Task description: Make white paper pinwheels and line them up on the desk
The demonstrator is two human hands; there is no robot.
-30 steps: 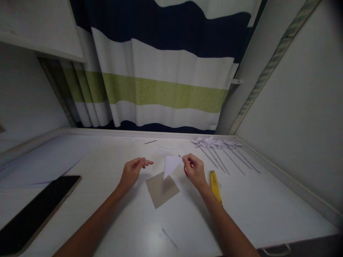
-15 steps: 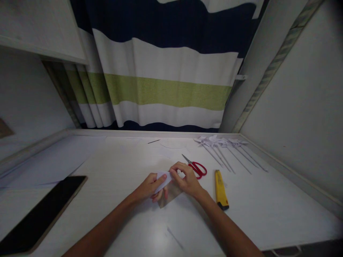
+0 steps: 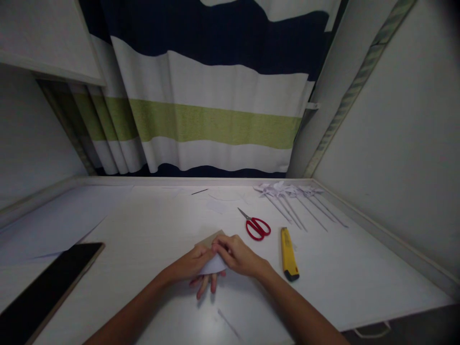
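A striped curtain [image 3: 215, 124] in navy, white and green hangs across the back; below it spreads a white table [image 3: 143, 215], edged by a raised rim at the back and sides; on its left lie large white sheets of paper [image 3: 64, 220], one corner reaching the far end of a flat black tablet [image 3: 53, 287], which lies slanted at the near left. At the back right sits a row of white paper flowers [image 3: 278, 188], their thin stems pointing toward the near right; the left hand [image 3: 194, 262] and the right hand [image 3: 235, 256] meet above the middle of the table; just behind and partly hidden by them is a brown square of card [image 3: 210, 238].

To the right of the right hand, well clear of it, lies a yellow cutter [image 3: 289, 254] with a dark end toward the person; between it and the hands, farther back, rest red-handled scissors [image 3: 253, 222], tips toward the back left. The small white paper [image 3: 215, 265] is up between the two hands; the left one grasps it, thumb on top and fingers spread out beneath; the right one pinches its far edge with the fingertips, close against the left thumb. A thin pale stick [image 3: 229, 324] lies near the front; a thin black rod [image 3: 200, 191] lies near the back rim.
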